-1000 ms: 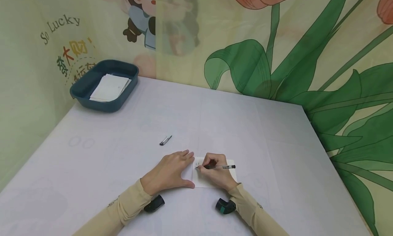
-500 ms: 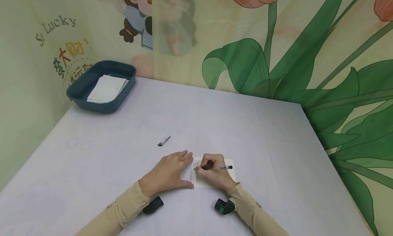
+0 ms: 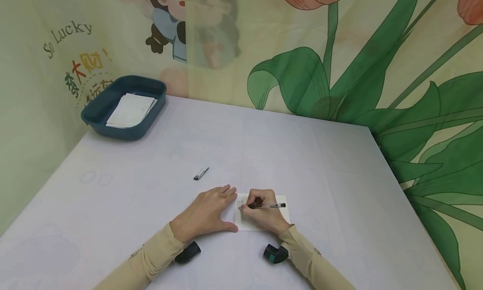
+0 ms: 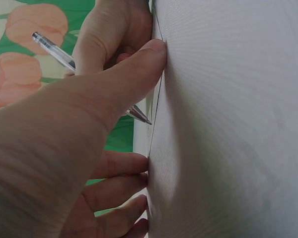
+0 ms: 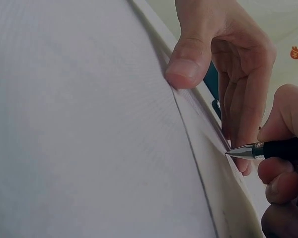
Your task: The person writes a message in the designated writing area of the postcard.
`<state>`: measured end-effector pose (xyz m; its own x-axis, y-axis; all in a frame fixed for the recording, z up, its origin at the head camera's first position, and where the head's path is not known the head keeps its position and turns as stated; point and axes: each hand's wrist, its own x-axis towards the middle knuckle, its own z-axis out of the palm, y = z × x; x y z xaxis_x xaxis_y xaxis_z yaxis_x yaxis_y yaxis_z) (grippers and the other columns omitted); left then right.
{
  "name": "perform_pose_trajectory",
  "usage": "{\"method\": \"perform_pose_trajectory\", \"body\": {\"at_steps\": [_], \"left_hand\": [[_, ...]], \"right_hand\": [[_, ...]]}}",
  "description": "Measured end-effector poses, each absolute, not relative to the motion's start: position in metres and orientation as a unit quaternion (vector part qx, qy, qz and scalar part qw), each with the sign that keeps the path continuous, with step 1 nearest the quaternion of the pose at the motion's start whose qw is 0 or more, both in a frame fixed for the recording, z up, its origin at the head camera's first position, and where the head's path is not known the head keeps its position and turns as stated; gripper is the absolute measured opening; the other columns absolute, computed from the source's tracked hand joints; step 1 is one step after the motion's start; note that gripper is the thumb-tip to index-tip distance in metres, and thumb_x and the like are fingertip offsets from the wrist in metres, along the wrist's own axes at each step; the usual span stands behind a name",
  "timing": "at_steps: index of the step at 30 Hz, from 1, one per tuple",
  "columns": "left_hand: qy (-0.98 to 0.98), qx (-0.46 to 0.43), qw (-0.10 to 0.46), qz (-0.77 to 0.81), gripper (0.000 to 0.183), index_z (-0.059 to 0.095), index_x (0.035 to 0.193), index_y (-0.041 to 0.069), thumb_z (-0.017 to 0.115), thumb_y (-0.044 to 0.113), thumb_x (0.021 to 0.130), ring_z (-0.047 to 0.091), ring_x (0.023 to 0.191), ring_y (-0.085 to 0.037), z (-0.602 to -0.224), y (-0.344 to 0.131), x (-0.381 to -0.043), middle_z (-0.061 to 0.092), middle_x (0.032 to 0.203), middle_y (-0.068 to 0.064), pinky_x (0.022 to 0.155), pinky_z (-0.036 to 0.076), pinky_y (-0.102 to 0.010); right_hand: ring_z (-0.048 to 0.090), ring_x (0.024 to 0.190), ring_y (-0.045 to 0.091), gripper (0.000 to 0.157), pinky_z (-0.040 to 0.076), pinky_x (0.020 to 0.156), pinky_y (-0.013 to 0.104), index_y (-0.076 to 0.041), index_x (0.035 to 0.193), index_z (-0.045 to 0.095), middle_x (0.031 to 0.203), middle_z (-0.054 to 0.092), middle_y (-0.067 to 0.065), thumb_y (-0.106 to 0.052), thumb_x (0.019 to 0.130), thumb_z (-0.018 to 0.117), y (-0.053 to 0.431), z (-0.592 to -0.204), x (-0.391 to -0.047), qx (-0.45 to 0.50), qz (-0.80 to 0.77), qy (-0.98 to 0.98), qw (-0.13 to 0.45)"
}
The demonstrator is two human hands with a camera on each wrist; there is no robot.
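Note:
My right hand (image 3: 266, 210) pinches a pen (image 3: 273, 205) with a clear barrel and dark grip. In the right wrist view the pen's metal tip (image 5: 243, 150) meets a small white sheet of paper (image 5: 213, 173). A few small marks show near the sheet's upper left corner in the head view. My left hand (image 3: 205, 210) lies with fingers and thumb spread, touching the paper's left edge. From the left wrist side, its thumb (image 4: 139, 69) presses at the paper's corner. Part of the sheet is hidden under my right hand.
A pen cap (image 3: 201, 173) lies on the white table (image 3: 158, 206) beyond my left hand. At the far left corner stands a dark blue tray (image 3: 124, 132) holding a stack of white papers (image 3: 130, 109). A patterned wall covering (image 3: 219, 80) borders the table's back.
The pen in my right hand has shifted very slightly over the paper. My left hand keeps its place on the sheet's edge. The head view has drifted a little.

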<state>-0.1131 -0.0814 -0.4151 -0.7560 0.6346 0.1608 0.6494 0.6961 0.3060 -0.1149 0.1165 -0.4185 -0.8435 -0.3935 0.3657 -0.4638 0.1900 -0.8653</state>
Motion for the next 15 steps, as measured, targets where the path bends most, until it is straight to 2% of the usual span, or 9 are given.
{"method": "perform_pose_trajectory", "body": {"at_steps": [15], "left_hand": [[-0.919, -0.347, 0.013, -0.187, 0.085, 0.057, 0.131, 0.000, 0.076, 0.057, 0.071, 0.048, 0.130, -0.031, -0.4166, -0.0826, -0.1120, 0.055, 0.137, -0.015, 0.102, 0.043, -0.045]], "right_hand": [[0.047, 0.057, -0.002, 0.026, 0.040, 0.052, 0.015, 0.001, 0.060, 0.051, 0.059, 0.056, 0.013, 0.023, 0.068, 0.062, 0.1202, -0.4192, -0.1143, 0.252, 0.570, -0.781, 0.043]]}}
